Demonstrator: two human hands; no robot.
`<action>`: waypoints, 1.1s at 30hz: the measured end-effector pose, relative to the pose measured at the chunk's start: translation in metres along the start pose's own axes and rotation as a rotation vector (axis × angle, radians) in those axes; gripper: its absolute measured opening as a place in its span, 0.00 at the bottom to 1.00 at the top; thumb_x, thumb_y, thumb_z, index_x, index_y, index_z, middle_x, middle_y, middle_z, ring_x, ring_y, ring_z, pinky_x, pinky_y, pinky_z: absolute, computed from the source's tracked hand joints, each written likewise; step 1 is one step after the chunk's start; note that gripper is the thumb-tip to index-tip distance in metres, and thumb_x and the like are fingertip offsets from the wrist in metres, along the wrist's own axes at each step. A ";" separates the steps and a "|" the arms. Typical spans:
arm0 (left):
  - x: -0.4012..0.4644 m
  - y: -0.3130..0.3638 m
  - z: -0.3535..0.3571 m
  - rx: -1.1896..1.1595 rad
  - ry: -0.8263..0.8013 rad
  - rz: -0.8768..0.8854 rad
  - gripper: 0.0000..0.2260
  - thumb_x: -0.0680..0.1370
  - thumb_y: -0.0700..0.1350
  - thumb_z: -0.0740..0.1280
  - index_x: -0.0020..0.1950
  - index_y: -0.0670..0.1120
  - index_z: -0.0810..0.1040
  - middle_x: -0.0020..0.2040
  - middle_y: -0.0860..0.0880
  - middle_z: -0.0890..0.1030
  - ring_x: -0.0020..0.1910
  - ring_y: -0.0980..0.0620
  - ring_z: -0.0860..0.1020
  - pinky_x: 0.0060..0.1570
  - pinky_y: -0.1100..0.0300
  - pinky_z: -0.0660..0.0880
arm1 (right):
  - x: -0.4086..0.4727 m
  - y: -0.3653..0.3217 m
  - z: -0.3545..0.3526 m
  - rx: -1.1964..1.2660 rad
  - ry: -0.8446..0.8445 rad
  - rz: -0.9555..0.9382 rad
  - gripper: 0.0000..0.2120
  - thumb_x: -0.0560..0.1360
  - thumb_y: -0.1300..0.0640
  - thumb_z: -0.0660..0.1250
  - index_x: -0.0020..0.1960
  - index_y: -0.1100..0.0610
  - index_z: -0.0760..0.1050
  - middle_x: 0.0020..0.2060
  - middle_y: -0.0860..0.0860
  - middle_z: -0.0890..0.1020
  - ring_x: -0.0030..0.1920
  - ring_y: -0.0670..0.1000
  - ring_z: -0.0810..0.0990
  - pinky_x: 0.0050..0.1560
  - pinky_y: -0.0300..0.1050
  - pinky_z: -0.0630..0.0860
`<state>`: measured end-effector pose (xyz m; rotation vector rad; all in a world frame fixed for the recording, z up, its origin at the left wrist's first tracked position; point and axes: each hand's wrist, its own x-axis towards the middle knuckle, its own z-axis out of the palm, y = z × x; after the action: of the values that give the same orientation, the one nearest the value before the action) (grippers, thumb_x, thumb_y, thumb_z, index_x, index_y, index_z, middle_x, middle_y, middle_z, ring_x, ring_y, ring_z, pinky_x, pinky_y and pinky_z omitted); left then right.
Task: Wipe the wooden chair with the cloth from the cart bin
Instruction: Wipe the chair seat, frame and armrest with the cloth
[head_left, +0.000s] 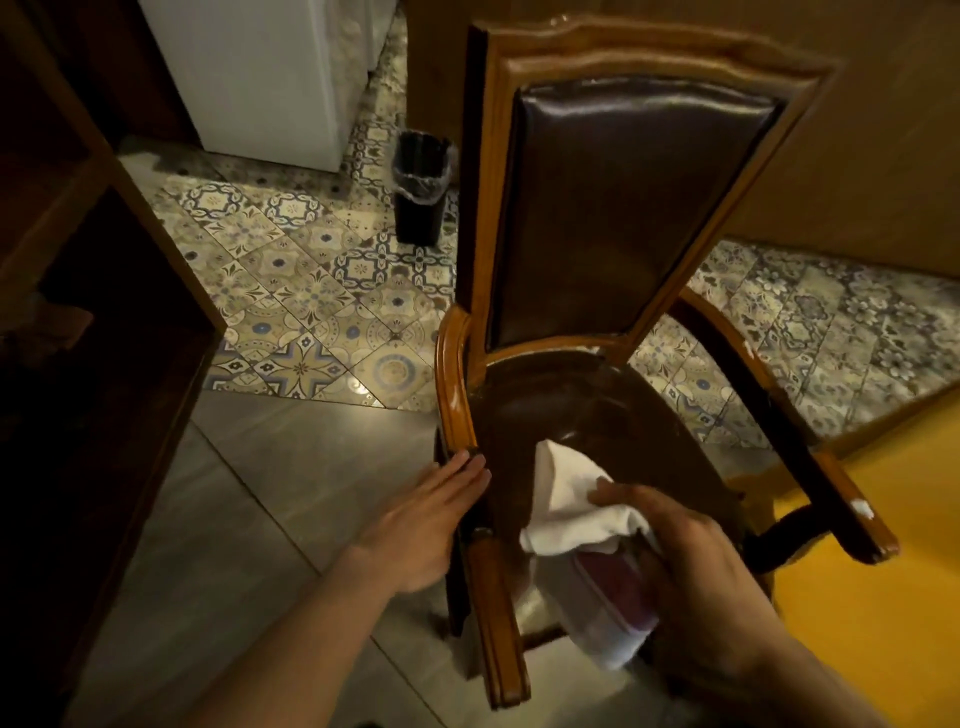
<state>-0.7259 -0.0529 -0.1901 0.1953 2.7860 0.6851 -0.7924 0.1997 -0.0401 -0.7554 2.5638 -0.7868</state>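
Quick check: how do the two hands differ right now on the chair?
The right hand is closed on the white cloth, pressing it on the dark seat; the left hand holds nothing. The left hand lies flat and open, fingertips against the chair's left armrest, while the right hand is curled over the seat's front. Both are bare and touch the chair.

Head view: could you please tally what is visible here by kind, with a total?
Wooden chair: 1
White cloth: 1
Black waste bin: 1
Hands: 2, left hand and right hand
Total: 5
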 end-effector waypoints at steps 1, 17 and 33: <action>0.001 0.002 0.001 -0.015 0.014 -0.010 0.37 0.79 0.43 0.62 0.82 0.51 0.43 0.82 0.54 0.41 0.78 0.56 0.34 0.74 0.59 0.33 | 0.014 -0.002 -0.004 -0.011 0.015 -0.011 0.18 0.77 0.53 0.68 0.66 0.42 0.75 0.61 0.41 0.81 0.63 0.43 0.77 0.61 0.46 0.76; 0.040 0.087 0.053 -0.053 0.346 -0.666 0.35 0.81 0.63 0.53 0.81 0.43 0.52 0.82 0.44 0.51 0.81 0.48 0.45 0.74 0.51 0.47 | 0.193 0.022 0.018 -0.361 -0.134 -0.634 0.22 0.77 0.53 0.64 0.71 0.52 0.72 0.75 0.53 0.69 0.77 0.56 0.61 0.71 0.64 0.63; 0.052 0.098 0.056 -0.006 0.370 -0.773 0.33 0.80 0.59 0.57 0.79 0.42 0.59 0.80 0.42 0.60 0.77 0.44 0.61 0.71 0.49 0.57 | 0.244 0.054 0.082 -0.712 -0.511 -1.017 0.35 0.82 0.57 0.59 0.80 0.47 0.41 0.81 0.50 0.43 0.79 0.55 0.36 0.78 0.58 0.45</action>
<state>-0.7530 0.0676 -0.2032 -1.0477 2.8298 0.5521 -0.9691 0.0621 -0.1785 -2.2031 1.8360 0.1771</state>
